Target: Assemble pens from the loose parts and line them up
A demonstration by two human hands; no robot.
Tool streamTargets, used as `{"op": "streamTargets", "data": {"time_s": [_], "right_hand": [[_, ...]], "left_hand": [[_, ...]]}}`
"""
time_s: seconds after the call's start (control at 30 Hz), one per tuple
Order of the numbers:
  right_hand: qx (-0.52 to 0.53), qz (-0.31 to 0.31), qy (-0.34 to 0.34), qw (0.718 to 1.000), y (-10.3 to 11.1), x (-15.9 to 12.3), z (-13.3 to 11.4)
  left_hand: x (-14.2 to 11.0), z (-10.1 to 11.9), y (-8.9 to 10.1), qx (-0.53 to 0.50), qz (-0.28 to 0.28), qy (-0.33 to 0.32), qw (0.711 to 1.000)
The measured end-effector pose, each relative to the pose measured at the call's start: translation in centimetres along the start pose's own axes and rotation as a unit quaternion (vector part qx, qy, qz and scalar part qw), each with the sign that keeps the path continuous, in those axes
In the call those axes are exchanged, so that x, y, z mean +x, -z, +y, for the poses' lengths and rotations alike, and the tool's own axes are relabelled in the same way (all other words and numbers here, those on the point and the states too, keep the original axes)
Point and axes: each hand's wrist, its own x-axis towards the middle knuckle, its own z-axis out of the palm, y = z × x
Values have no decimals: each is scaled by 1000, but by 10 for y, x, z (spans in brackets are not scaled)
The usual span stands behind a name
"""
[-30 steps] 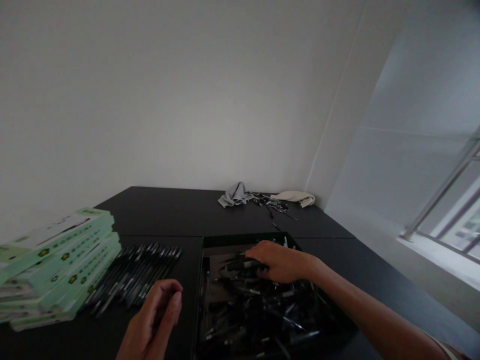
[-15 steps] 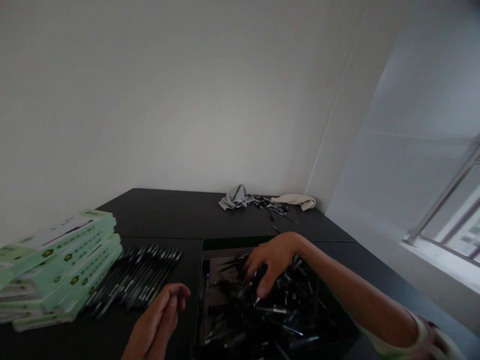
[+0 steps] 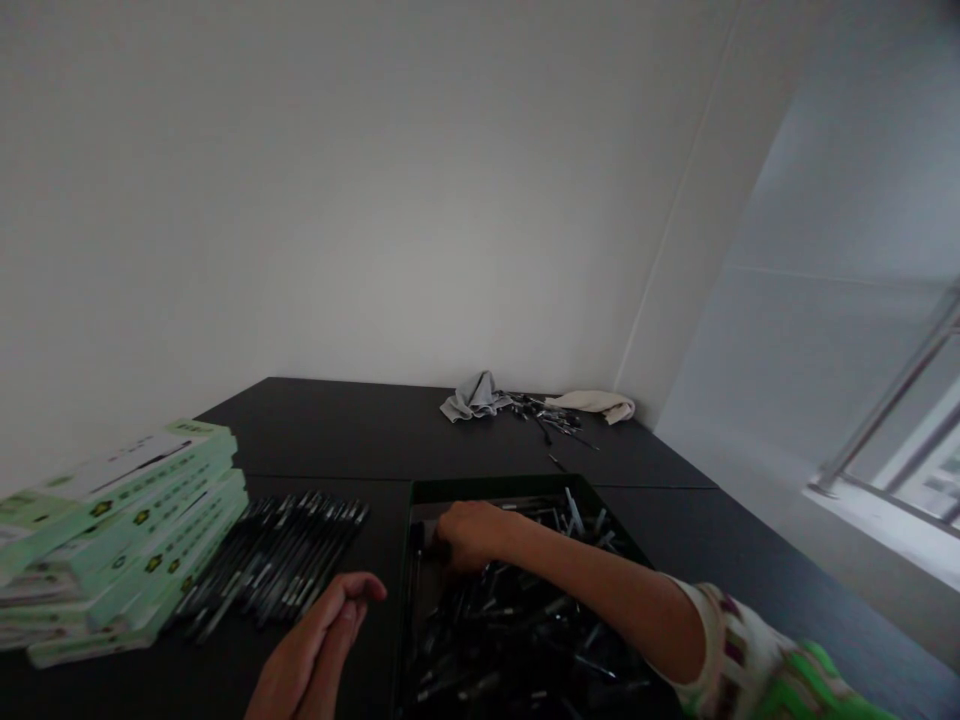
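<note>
Pens (image 3: 510, 640), dark-barrelled, loose, in a heap filling most of a shallow dark tray (image 3: 525, 483) on the near part of the worktop (image 3: 315, 430); a strip of tray floor shows at the far left corner, and the bulk appears yet to be sorted. Right hand (image 3: 472, 535), reaching in from the right, at the far left of the tray; fingers (image 3: 450, 530) curled down against the pens, tips hidden, so whether they pinch anything cannot be told. Patterned sleeve (image 3: 750, 660) on the same arm. Left hand (image 3: 315, 645), outside the tray at the near edge, holding nothing visible; fingers (image 3: 352, 600) pressed together, just beside the near end of a row of pens (image 3: 277, 560). That row lies side by side on the worktop, left of the tray, and looks like the finished portion so far. Green-and-white boxes (image 3: 120, 530), stacked in an overlapping pile, at far left, touching the row. Single pen (image 3: 555, 461) lying just beyond the tray. Far edge: grey cloth (image 3: 474, 398), small pile of pen parts (image 3: 547, 413), cream cloth (image 3: 592, 403).
</note>
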Motion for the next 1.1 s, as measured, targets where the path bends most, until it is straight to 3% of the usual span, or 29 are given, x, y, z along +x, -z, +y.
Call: {"op": "streamTargets", "data": {"time_s": [0.57,0.77,0.93,1.1], "right_hand": [[-12,-36,61,997,8,-18,6],[4,-10,87,996,-1,-14,-1],[40,13,101,994,-13,-7,-10],[177,94,144,969,-3,-14,1]], "left_hand": [[-3,31,-10,43,125,-54,990],[-4,25,-1,101,42,-58,992],[-3,24,-3,108,35,-49,992],[-2,21,-2,111,21,-46,993]]}}
